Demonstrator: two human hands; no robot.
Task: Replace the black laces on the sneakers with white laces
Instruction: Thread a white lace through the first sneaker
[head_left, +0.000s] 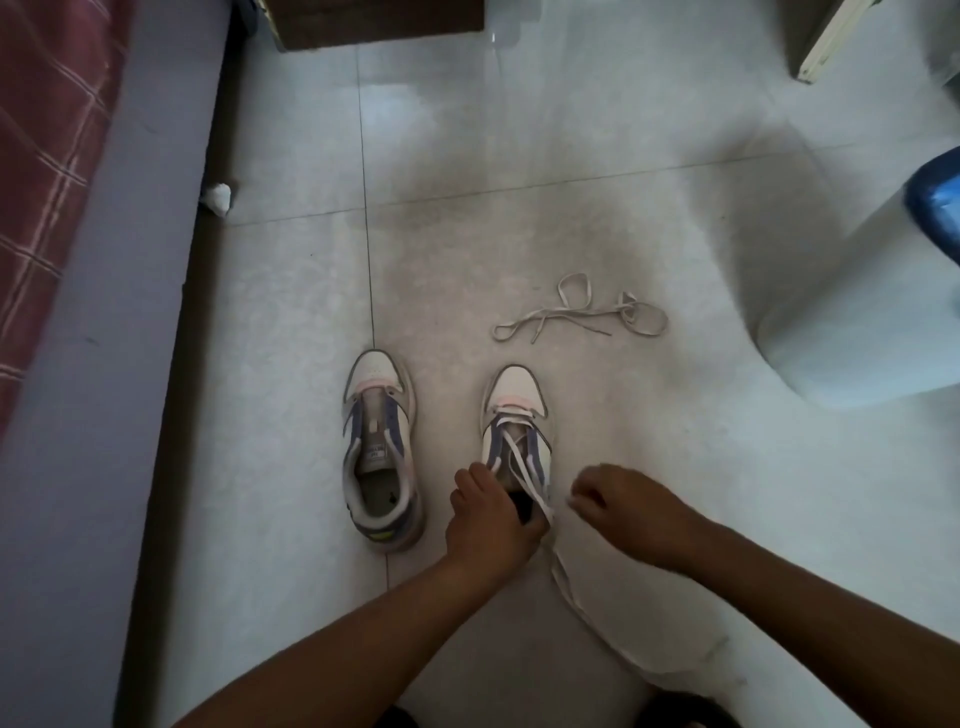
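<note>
Two white and blue sneakers stand on the tiled floor, toes pointing away from me. The left sneaker (379, 452) has no lace in it. A white lace (519, 457) is threaded partway through the right sneaker (514, 410), and its loose end trails back along the floor. My left hand (488, 525) grips the right sneaker at its collar. Just right of that shoe, my right hand (623, 512) is curled and pinches the white lace. A second white lace (576, 314) lies loose on the floor beyond the shoes.
A bed with a red checked cover (47, 156) and a grey frame runs along the left. A crumpled white paper (218, 197) lies beside it. A white bin with a blue liner (862, 291) stands at right. Dark furniture (379, 23) sits at the top.
</note>
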